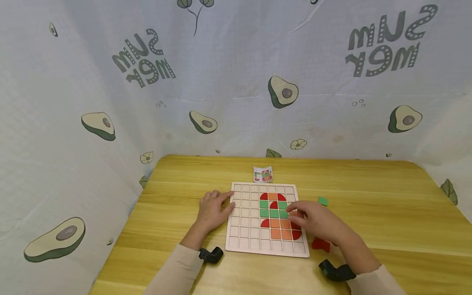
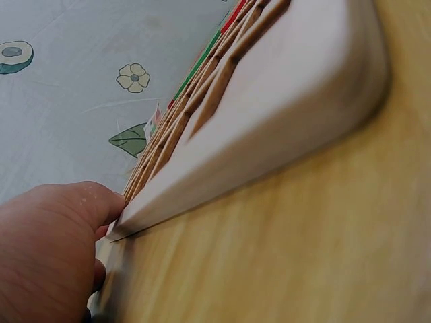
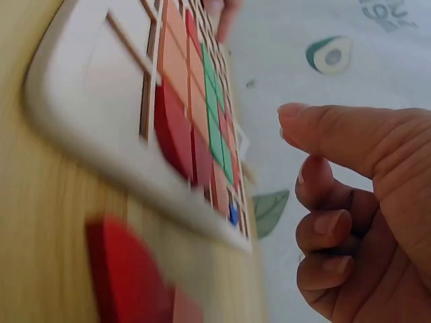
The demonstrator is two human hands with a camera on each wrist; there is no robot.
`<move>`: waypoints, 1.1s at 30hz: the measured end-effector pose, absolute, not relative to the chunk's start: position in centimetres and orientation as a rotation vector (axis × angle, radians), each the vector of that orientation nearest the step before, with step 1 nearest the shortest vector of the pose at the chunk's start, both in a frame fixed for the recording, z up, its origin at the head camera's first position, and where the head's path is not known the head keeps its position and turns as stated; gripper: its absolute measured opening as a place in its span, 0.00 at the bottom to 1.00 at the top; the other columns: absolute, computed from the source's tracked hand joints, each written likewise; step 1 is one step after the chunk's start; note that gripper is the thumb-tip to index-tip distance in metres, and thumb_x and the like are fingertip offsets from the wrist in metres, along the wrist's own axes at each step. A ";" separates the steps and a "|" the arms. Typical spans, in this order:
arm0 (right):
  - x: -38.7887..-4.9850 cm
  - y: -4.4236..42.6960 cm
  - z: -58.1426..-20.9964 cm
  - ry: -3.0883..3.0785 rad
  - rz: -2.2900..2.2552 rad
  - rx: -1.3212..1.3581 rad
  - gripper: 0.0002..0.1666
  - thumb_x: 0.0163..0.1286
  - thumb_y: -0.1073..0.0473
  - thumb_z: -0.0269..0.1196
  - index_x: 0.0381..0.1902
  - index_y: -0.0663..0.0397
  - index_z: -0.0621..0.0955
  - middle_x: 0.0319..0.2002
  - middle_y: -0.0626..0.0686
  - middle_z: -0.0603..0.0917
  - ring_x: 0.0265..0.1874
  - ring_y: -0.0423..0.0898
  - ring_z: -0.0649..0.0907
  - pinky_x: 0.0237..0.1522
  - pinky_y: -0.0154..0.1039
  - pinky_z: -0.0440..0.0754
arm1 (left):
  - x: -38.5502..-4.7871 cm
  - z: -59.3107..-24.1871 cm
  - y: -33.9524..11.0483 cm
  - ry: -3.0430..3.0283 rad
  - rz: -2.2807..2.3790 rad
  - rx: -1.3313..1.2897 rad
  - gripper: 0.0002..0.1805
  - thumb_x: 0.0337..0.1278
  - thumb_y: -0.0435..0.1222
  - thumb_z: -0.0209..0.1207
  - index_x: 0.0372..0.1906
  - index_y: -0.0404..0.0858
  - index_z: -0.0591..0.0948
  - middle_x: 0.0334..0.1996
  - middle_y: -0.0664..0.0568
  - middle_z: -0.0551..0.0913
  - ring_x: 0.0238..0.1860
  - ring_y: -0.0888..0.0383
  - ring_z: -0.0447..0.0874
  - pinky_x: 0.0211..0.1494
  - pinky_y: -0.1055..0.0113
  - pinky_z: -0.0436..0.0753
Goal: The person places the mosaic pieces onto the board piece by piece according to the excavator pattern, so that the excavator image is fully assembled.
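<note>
A pale gridded board (image 1: 243, 233) lies on the table with red, orange and green tiles set in its right half. At its left edge, my left hand (image 1: 212, 211) touches the rim with thumb and index finger, the rest loosely bent. Above the board's right side hovers my right hand (image 1: 317, 219), thumb apart from the curled fingers and no piece visible between them. It hides part of the tiles beneath it in the head view. In the right wrist view, a red rounded tile (image 3: 172, 131) sits near the board's edge.
A small patterned card (image 1: 262, 175) stands behind the board. Right of the board lie a green square tile (image 1: 323, 201) and loose red pieces (image 1: 321, 245), partly hidden by the right hand and wrist. A printed cloth (image 1: 236, 82) hangs behind the wooden table (image 1: 387, 205).
</note>
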State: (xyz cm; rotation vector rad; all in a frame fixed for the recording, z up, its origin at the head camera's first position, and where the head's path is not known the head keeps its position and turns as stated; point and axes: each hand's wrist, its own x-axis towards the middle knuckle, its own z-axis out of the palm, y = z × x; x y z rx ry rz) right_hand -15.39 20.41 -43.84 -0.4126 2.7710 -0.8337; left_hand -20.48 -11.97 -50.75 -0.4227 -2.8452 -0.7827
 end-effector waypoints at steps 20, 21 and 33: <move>-12.6 26.7 -44.9 2.613 -0.836 -0.439 0.12 0.62 0.51 0.74 0.39 0.46 0.83 0.25 0.44 0.74 0.24 0.35 0.71 0.28 0.32 0.69 | -20.6 -50.6 -12.1 -2.832 -0.779 -0.430 0.23 0.67 0.52 0.60 0.64 0.53 0.83 0.34 0.56 0.76 0.35 0.58 0.64 0.43 0.62 0.60; -12.7 26.6 -44.9 2.652 -0.820 -0.414 0.12 0.63 0.51 0.74 0.38 0.46 0.82 0.24 0.44 0.74 0.23 0.35 0.70 0.27 0.32 0.68 | -20.6 -50.6 -12.1 -2.833 -0.777 -0.431 0.23 0.67 0.52 0.60 0.64 0.53 0.83 0.34 0.56 0.76 0.35 0.58 0.64 0.42 0.62 0.60; -12.8 26.3 -45.8 2.859 -0.651 -0.249 0.17 0.62 0.43 0.73 0.29 0.43 0.78 0.20 0.43 0.73 0.19 0.38 0.69 0.25 0.33 0.65 | -20.6 -50.9 -12.1 -2.835 -0.761 -0.435 0.23 0.67 0.52 0.59 0.64 0.54 0.82 0.33 0.57 0.75 0.35 0.59 0.64 0.42 0.63 0.60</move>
